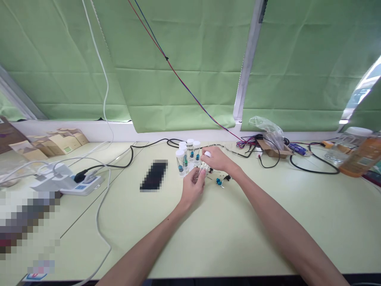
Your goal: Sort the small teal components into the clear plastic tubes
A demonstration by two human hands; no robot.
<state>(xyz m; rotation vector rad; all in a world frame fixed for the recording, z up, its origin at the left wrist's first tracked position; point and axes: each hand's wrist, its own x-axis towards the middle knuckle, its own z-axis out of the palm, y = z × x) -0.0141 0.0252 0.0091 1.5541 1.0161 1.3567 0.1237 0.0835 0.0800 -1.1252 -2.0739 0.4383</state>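
Observation:
My left hand (pixel 193 186) is closed around the lower part of a clear plastic vial (pixel 204 168), which is tilted. From above, my right hand (pixel 219 159) has its fingers closed on the vial's white cap (pixel 207 154). The contents of this vial are hard to make out. Just behind and to the left stand several similar capped vials (pixel 180 163) with small teal parts inside. Beside my right wrist, a small teal part (pixel 219 181) with a bent metal pin lies on the table near a black piece (pixel 228 178).
A blurred dark rectangle (pixel 154 175) lies left of the vials. Farther left are a white power strip (pixel 80 186) with cables and cardboard boxes (pixel 65 141). An open carton (pixel 274 149), black cables and an orange bottle (pixel 361 157) are on the right of the pale table (pixel 238 238).

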